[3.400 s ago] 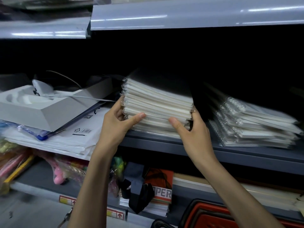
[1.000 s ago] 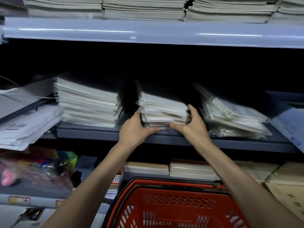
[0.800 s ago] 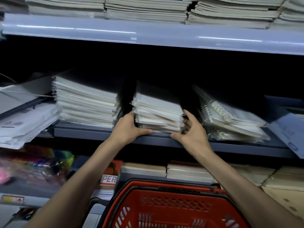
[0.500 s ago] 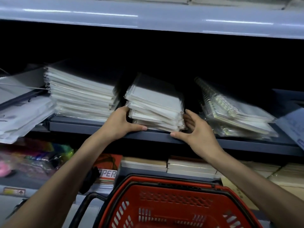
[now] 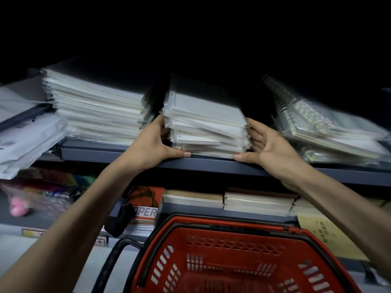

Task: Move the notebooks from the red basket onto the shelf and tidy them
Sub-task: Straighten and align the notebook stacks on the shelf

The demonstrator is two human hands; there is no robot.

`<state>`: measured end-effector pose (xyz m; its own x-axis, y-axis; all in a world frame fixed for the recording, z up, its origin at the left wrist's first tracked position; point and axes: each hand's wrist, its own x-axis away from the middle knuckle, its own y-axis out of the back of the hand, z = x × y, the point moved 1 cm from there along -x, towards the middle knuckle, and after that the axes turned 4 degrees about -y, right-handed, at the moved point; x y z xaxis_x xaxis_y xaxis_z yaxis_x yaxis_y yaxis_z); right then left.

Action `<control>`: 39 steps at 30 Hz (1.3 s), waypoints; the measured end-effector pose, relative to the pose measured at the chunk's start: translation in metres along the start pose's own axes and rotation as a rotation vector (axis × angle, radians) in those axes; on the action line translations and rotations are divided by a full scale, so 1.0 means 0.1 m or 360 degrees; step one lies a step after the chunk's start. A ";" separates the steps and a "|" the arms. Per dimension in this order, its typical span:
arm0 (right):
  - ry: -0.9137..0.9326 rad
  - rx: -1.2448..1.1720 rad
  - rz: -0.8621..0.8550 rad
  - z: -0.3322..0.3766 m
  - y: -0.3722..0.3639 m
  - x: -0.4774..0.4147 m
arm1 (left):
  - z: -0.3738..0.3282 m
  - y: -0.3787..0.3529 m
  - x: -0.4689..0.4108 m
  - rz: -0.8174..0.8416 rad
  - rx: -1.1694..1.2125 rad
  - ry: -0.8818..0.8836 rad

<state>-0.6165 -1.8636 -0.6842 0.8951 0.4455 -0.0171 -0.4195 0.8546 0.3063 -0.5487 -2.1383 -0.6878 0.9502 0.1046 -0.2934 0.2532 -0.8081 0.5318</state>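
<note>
Notebooks (image 5: pixel 205 121), plastic-wrapped, spiral-bound, sit as the mid stack on the grey shelf (image 5: pixel 211 166), front edge at the lip, upper ones skewed vs the lower ones. L thumb (image 5: pixel 186 154) lies straight along the stack's bottom front edge, touching the lip; the other L fingers bend round the stack's left side w/ tips hidden behind it, so the left hand (image 5: pixel 152 144) cups that front corner. R thumb (image 5: pixel 238 157) mirrors it at the bottom right front; R fingers (image 5: pixel 252 134) are spread, fairly straight, pressed flat against the stack's right side, the right hand (image 5: pixel 268 146) palm facing in. So the notebooks are squeezed between both hands, resting on the shelf, not lifted. Just left, apart by a dark gap, is a taller white stack (image 5: pixel 95 111); to the right, a stack of clear-cover spiral pads (image 5: pixel 317 127), sloping. Far left, white packets (image 5: pixel 27 140) overhang the shelf. Lower shelf: flat book piles (image 5: pixel 254 201) and an orange cover reading "PER" (image 5: pixel 146 201). Red basket (image 5: pixel 211 224) w/ black handle stands below, between the forearms.
</note>
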 end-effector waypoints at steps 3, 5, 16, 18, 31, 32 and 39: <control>0.0013 -0.0030 0.0014 0.01 -0.02 -0.02 | 0.02 0.00 0.00 0.0002 -0.0037 0.0012; 0.0030 -0.0057 0.0019 0.01 -0.03 -0.03 | 0.04 0.01 -0.01 0.0008 -0.0054 0.0000; 0.0072 -0.0056 -0.0111 -0.03 -0.11 0.06 | -0.06 0.05 0.11 0.0105 0.0019 -0.0072; 0.0089 -0.0024 -0.0094 -0.03 -0.12 0.07 | -0.07 0.05 0.12 0.0109 0.0056 -0.0090; 0.0050 0.0060 -0.0169 0.04 -0.05 0.12 | -0.02 0.08 0.06 0.0192 0.0215 -0.0097; 0.0049 0.0032 -0.0175 0.04 -0.05 0.11 | -0.01 0.09 0.04 0.0191 0.0222 -0.0089; 0.0027 -0.0114 -0.0313 -0.01 -0.09 0.04 | 0.09 0.13 0.01 0.0169 0.0201 -0.0004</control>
<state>-0.6091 -1.8695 -0.6877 0.9584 0.2721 -0.0858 -0.2471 0.9420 0.2271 -0.5460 -2.1538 -0.6889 0.9699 0.0134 -0.2430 0.1264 -0.8810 0.4559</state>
